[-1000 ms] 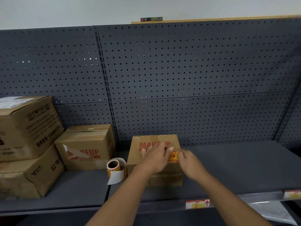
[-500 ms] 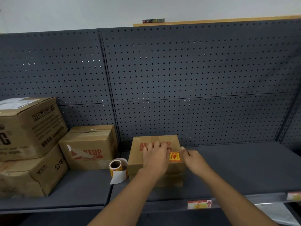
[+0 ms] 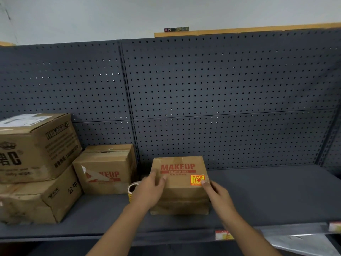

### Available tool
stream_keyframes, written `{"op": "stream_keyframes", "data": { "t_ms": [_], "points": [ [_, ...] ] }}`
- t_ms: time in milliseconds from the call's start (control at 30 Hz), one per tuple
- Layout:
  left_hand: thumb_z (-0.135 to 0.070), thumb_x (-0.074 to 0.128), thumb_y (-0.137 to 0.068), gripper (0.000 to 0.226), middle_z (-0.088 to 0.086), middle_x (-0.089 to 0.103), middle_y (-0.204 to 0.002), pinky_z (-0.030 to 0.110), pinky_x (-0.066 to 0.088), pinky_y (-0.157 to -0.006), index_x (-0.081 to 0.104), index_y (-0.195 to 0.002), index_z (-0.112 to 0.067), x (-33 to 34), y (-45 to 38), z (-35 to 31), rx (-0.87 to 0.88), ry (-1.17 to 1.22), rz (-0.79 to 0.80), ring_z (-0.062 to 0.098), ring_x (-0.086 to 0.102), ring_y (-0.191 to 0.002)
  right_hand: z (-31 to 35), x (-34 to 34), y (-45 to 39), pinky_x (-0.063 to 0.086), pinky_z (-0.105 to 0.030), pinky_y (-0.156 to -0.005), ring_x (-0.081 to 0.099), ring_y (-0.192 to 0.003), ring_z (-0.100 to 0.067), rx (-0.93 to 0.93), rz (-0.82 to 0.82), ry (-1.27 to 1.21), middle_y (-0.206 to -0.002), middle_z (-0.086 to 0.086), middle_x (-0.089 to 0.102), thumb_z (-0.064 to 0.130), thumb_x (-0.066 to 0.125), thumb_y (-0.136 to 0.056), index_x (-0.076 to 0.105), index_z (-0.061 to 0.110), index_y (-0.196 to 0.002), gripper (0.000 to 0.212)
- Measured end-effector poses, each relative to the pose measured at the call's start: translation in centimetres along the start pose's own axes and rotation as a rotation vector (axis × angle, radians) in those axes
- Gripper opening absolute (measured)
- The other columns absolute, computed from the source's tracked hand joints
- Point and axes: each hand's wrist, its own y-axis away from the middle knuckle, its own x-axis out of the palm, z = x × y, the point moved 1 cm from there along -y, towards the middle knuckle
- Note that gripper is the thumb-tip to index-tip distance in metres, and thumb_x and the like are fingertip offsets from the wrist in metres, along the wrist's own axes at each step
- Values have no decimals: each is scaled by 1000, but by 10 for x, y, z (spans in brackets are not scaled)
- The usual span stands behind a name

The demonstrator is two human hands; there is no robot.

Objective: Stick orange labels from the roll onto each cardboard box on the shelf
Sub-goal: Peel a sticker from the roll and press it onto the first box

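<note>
Orange label (image 3: 197, 180) sits stuck on the MAKEUP box (image 3: 181, 183), right hand (image 3: 217, 193) fingertip touching it, left hand (image 3: 150, 189) relaxed, empty; next, probably fetch the label roll (image 3: 132, 189).

A MAKEUP box (image 3: 180, 183) sat on the dark shelf (image 3: 267, 196) with an orange label (image 3: 197, 180) stuck at its right edge. The left hand (image 3: 150, 189) rested against the box's left side; the right hand (image 3: 215, 191) touched the label's lower corner. The label roll (image 3: 132, 188) stood just left, beside three other boxes (image 3: 106, 169).
</note>
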Motion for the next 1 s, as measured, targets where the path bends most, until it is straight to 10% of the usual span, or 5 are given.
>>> {"op": "stream_keyframes", "data": {
  "t_ms": [200, 433, 567, 733, 1000],
  "points": [
    [-68, 45, -98, 81, -4, 45, -159, 43, 45, -115, 23, -164, -27, 10, 5, 9, -37, 393, 44, 20, 46, -142, 36, 5, -10, 58, -38, -90, 68, -106, -10, -202, -166, 130, -110, 11, 75, 58, 57, -98, 71, 53, -113, 20],
    [-43, 41, -110, 45, -4, 48, -128, 37, 61, -79, 38, -153, -30, 50, 20, 4, -269, 828, 67, 16, 49, -108, 94, 32, -14, 34, -41, -105, 48, -129, -16, -533, -288, 909, -141, 20, 60, 78, 48, -90, 66, 36, -135, 64],
    [-38, 38, -110, 31, 4, 65, -122, 51, 54, -104, 62, -123, -22, 70, 13, 21, -248, 716, 90, 23, 61, -113, 91, 66, -9, 40, -41, -98, 56, -119, -15, -689, -260, 1139, -125, 17, 69, 79, 44, -89, 75, 36, -118, 61],
    [-21, 40, -109, 25, 3, 67, -105, 49, 54, -94, 65, -104, -23, 59, 17, 22, -21, 475, -97, 17, 64, -97, 73, 86, -11, 43, -41, -92, 61, -114, -19, -734, -272, 1184, -121, 10, 73, 79, 43, -91, 76, 31, -114, 62],
    [-50, 34, -109, 45, -16, 51, -142, 30, 38, -109, 46, -149, -33, -8, 33, -38, 123, 731, -246, 6, 46, -132, 77, 40, 0, 37, -33, -109, 53, -126, -9, -724, -378, 669, -130, 13, 63, 56, 39, -104, 65, 24, -130, 49]
  ]
}}
